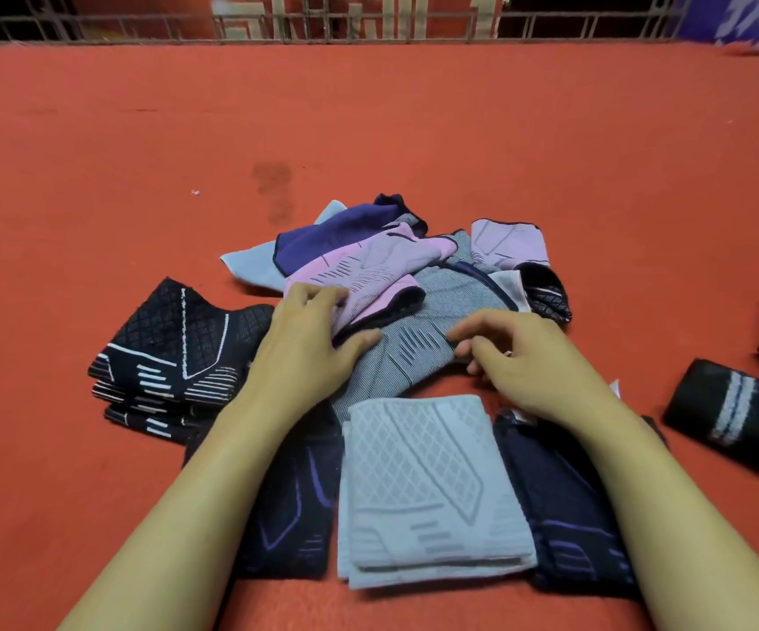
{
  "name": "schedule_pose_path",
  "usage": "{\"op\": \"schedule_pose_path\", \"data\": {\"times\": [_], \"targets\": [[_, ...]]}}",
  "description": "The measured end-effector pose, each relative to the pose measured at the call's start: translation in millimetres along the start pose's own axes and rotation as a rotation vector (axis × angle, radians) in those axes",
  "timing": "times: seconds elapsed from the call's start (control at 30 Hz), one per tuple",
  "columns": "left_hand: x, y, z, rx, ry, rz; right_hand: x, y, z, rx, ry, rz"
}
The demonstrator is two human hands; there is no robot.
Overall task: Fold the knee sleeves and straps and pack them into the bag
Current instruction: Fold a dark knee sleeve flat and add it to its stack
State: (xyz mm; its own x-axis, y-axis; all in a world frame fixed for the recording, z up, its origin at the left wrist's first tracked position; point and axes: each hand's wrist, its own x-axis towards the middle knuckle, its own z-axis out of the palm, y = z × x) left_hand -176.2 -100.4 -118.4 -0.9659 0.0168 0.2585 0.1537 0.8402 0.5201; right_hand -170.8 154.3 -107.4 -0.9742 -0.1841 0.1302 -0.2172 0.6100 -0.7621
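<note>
I see the grey striped sleeve (418,339) crumpled mid-pile: left hand (309,343) flat on its left edge, fingers relaxed; right hand (527,362) pinching its right edge.

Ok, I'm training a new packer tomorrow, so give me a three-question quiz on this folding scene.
1. True or false: the left hand rests on the pink sleeve.
2. Which folded stack lies nearest the person, between the forearms? A) pale grey stack B) pink C) red
3. Fill in: the right hand touches the ____ striped sleeve.

Key: 1 true; 2 A; 3 grey.
</note>
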Motion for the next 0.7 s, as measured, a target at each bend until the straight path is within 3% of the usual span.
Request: {"op": "schedule_pose_path", "data": {"times": [0.17, 0.37, 0.53, 0.7], "targets": [[4, 2, -8, -0.047, 0.15, -0.006, -1, -2, 0, -0.016, 0.063, -0.027], [2, 9, -16, -0.23, 0.155, 0.004, 0, 0, 0, -0.03, 0.107, -0.075], [-3, 34, -25, -1.14, -0.142, -0.177, -6, -16, -2, 0.205, 0.196, -0.194], [-13, 51, -15, -1.285, -0.302, -0.07, -17, -32, 9, 0.303, 0.062, -0.24]]}}
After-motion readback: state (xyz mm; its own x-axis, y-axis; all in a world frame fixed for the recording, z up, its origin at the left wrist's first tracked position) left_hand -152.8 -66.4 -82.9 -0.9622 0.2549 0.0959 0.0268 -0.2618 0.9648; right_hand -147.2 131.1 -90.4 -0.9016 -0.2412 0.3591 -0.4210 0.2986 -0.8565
